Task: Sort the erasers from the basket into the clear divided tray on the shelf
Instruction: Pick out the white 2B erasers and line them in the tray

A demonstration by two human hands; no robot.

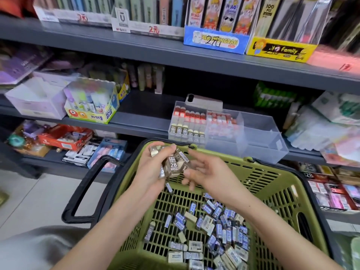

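Brown erasers gripped in left hand, above basket

1. Basket — olive green, slotted grid pattern; its handle black.
2. Inside the basket: loose erasers in blue-and-white sleeves, cream ends.
3. Just above the basket: brown-sleeved erasers with white "2B" print.
4. Behind the basket: clear tray — red-and-white erasers at its rear, brown ones in front; shelf dark grey.
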